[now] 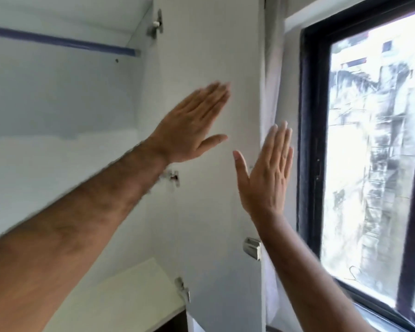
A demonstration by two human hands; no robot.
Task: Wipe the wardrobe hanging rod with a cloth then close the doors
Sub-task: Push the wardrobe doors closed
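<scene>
The white right wardrobe door [209, 56] stands open, its inner face toward me. My left hand [189, 125] is flat with fingers stretched out, over the middle of that door face and slightly blurred. My right hand [266, 171] is also flat and empty, upright at the door's outer edge. The blue hanging rod [62, 40] runs across the top left inside the wardrobe, far from both hands. No cloth is in view.
Metal hinges [157, 25] sit along the door's left side, and a metal latch [252, 248] near its outer edge. A white shelf [120, 298] lies at the bottom left. A dark-framed window [307, 140] fills the right, with a pale curtain [271, 68] beside it.
</scene>
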